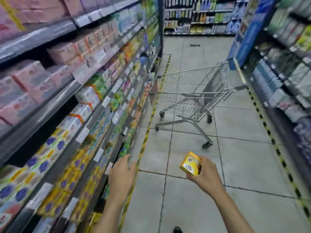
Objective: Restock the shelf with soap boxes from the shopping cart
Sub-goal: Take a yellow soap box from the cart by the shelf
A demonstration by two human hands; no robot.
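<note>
Left shelf (70, 101): multi-tier gondola running down the left side, packed with boxed goods. Pink packs up top, white/green mid, yellow and purple-flowered boxes on the lower tiers. Price tags along the rails. Heavily motion-blurred, labels unreadable.

Floor (244, 157): grey tiles, with yellow-black hazard tape (144, 143) along the base of the shelving on both sides.

Right shelving (286, 73): bottles and packs, blurred. Blue end panel at its far end.

Shopping cart (193, 96): wire cart upright on the floor ahead, mid-aisle, its front end just beside the left shelf and its handle toward the right shelving. Well apart from both hands.

Left hand (121, 174): palm down, fingers (126, 159) apart and relaxed, holding nothing. It hovers just beside the front edge of a lower tier of the left shelf; contact can't be confirmed.

Right hand (204, 177): over the floor, right of the left hand, fingers clamped on the soap box.

Soap box (191, 163): small yellow carton, tilted, round emblem on its upper face, dark script on the face below. Held in the air between the cart and the person, clear of the shelf.

Dark shoe tip (177, 230) at the bottom edge.
</note>
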